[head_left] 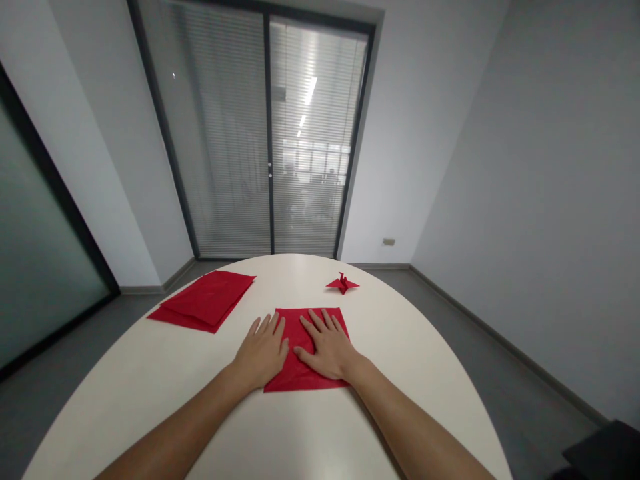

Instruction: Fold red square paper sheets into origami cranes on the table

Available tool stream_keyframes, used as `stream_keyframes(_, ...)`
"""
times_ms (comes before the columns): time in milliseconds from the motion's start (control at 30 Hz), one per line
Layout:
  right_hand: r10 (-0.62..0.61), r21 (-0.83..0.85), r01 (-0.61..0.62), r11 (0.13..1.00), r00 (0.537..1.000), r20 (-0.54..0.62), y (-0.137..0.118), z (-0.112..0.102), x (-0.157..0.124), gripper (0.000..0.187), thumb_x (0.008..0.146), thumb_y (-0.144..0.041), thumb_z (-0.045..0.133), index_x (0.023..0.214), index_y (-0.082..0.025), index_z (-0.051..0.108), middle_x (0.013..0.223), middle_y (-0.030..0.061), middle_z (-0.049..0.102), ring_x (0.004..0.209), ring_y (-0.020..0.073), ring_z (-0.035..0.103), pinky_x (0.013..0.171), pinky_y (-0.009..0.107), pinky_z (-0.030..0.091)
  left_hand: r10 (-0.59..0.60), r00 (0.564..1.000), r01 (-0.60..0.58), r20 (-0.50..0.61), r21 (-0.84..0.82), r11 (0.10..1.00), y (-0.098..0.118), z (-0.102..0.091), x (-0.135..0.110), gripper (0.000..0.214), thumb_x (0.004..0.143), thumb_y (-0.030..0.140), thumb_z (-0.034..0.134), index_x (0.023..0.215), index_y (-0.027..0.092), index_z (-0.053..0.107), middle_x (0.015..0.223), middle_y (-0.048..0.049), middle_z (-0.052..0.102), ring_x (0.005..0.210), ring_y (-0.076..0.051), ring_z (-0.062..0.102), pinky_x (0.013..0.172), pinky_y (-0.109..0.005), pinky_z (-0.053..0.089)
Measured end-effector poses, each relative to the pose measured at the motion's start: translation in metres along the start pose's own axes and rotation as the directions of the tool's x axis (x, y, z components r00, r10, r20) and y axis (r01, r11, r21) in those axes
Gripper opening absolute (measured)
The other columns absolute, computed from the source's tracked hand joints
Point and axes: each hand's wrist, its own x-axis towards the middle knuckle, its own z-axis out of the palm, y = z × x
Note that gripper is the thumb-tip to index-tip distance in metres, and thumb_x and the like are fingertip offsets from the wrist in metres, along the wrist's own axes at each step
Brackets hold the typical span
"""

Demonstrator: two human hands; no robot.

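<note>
A square sheet of red paper (305, 380) lies flat on the table in front of me. My left hand (263, 353) rests across its left edge, fingers stretched out and pointing away from me. On the right part of the sheet, my right hand (327, 347) lies palm down with its fingers spread. Both hands hide parts of the paper. Beyond the sheet, a little to the right, stands a folded red paper crane (343, 284). Several larger red sheets (207, 300) overlap in a loose pile at the far left, apart from my hands.
The white table (415, 387) has a rounded far edge. Behind it is a glass partition with blinds (230, 147), and a grey wall (550, 167) stands to the right. A dark object (607, 450) shows at the bottom right corner, beside the table.
</note>
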Motion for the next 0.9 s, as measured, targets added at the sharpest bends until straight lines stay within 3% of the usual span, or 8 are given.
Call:
stream_keyframes(167,-0.046,0.004,0.046,0.999,0.999,0.007,-0.004,0.000,-0.003,0.077,0.095,-0.064,0.038,0.159,-0.024,0.026,0.166,0.0089,0.019,0.153,0.0379,0.009,0.123,0.056,0.008,0.060,0.992,-0.069,-0.111,-0.076,0.995,0.021,-0.004,0.007,0.055,0.098,0.025,0.030,0.149,0.008,0.043,0.158,-0.0157,0.038,0.148,-0.026,0.034,0.122,-0.047,0.027)
stream_keyframes(367,-0.044,-0.006,0.044,0.999,0.999,0.020,-0.002,0.000,-0.003,0.068,0.100,-0.055,0.028,0.159,-0.021,0.024,0.166,0.0078,0.018,0.154,0.0352,0.009,0.124,0.052,0.009,0.065,0.996,-0.057,0.057,-0.138,0.989,0.029,0.006,0.016,0.058,0.101,0.028,0.019,0.154,0.007,0.033,0.162,-0.0134,0.031,0.150,-0.024,0.028,0.122,-0.045,0.026)
stream_keyframes(467,-0.028,-0.017,0.028,0.999,1.000,0.014,0.004,0.001,0.000,0.067,0.101,-0.050,0.029,0.159,-0.018,0.023,0.166,0.0072,0.020,0.154,0.0318,0.011,0.124,0.048,0.010,0.047,0.997,-0.038,0.067,-0.125,0.991,0.029,0.008,0.017,0.059,0.101,0.031,0.023,0.153,0.007,0.035,0.162,-0.0143,0.031,0.151,-0.027,0.026,0.123,-0.048,0.024)
stream_keyframes(600,0.073,-0.066,-0.073,0.995,0.997,0.005,0.015,0.002,0.006,0.064,0.101,-0.041,0.026,0.158,-0.011,0.025,0.166,0.0097,0.019,0.154,0.0278,0.014,0.124,0.047,0.011,0.000,0.999,0.005,0.035,-0.124,0.992,0.028,0.009,0.018,0.060,0.099,0.035,0.034,0.153,0.008,0.038,0.161,-0.0141,0.033,0.150,-0.031,0.028,0.123,-0.050,0.025)
stream_keyframes(733,0.179,-0.106,-0.184,0.977,0.982,-0.056,0.019,0.001,0.010,0.065,0.101,-0.039,0.027,0.157,-0.007,0.026,0.165,0.0131,0.022,0.153,0.0313,0.017,0.123,0.053,0.013,0.001,1.000,0.004,0.029,-0.141,0.990,0.026,0.010,0.019,0.060,0.099,0.035,0.035,0.153,0.009,0.038,0.160,-0.0133,0.034,0.150,-0.030,0.028,0.123,-0.048,0.025)
stream_keyframes(800,0.163,-0.112,-0.176,0.978,0.979,-0.123,0.015,-0.001,0.011,0.063,0.100,-0.036,0.031,0.154,-0.005,0.033,0.162,0.0148,0.029,0.153,0.0310,0.019,0.123,0.051,0.012,-0.003,1.000,0.005,0.018,-0.137,0.991,0.024,0.011,0.020,0.060,0.099,0.035,0.036,0.152,0.009,0.039,0.160,-0.0133,0.034,0.150,-0.030,0.029,0.123,-0.049,0.025)
stream_keyframes(900,0.036,-0.082,-0.052,0.995,0.982,-0.184,0.006,-0.001,0.011,0.058,0.100,-0.033,0.032,0.152,-0.009,0.039,0.161,0.0117,0.035,0.153,0.0256,0.021,0.125,0.044,0.011,-0.004,1.000,0.002,-0.013,-0.131,0.991,0.019,0.013,0.022,0.058,0.099,0.034,0.035,0.151,0.009,0.041,0.160,-0.0136,0.036,0.149,-0.031,0.031,0.122,-0.050,0.026)
